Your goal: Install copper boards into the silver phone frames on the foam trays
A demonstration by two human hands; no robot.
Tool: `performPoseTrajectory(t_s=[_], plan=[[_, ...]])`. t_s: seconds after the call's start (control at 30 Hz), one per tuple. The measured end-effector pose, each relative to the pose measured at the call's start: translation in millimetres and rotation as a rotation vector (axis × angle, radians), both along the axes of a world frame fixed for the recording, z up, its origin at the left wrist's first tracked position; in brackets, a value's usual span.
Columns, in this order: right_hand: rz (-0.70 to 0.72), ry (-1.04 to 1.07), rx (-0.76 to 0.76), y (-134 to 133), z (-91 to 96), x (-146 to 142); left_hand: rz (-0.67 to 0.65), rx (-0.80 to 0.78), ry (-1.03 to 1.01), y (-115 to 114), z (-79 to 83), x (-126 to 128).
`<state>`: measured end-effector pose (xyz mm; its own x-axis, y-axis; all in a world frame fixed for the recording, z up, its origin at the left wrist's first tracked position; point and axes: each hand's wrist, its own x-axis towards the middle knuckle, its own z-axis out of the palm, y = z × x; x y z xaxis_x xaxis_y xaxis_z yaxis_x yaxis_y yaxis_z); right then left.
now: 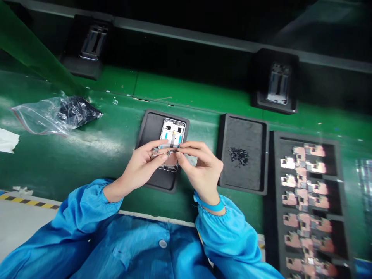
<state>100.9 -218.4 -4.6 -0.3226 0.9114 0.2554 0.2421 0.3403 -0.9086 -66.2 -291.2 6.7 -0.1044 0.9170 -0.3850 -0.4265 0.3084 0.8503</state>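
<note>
A silver phone frame (pixel 173 133) with blue strips lies on a black foam tray (pixel 142 135) in front of me. My left hand (pixel 139 164) is closed over the frame's lower half, thumb and fingers around a small circuit board (pixel 172 159) with a copper-coloured face. Fingers cover part of that board, so I cannot tell whether it touches the frame. My right hand (pixel 202 159) pinches at the board's right edge, thumb against fingertips. Whatever is between those fingertips is too small to make out. A blue band circles the right wrist.
Right of the phone, a shallow black tray (pixel 244 131) holds a heap of tiny black parts (pixel 238 156). Farther right, a foam tray (pixel 277 137) holds several copper-coloured boards (pixel 302 197). A zip bag (pixel 77 112) lies left. Two more phone frames (pixel 94 42) sit on far pads.
</note>
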Motion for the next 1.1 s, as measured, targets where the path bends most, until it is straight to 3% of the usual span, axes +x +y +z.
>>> performPoseTrajectory(t_s=[0.1, 0.4, 0.87, 1.1], plan=[[0.007, -0.014, -0.012, 1, -0.4, -1, -0.020, -0.004, 0.082, -1, -1.8, 0], [0.029, -0.013, -0.017, -2, -1.4, -1, 0.000, -0.005, 0.071, -6, 0.9, 6], [0.011, -0.043, 0.131, -5, -0.8, 2, -0.025, 0.091, 0.259, -14, -2.4, 9], [0.017, -0.034, 0.185, -7, -0.1, 2, -0.044, 0.189, 0.481, -17, -2.5, 6]])
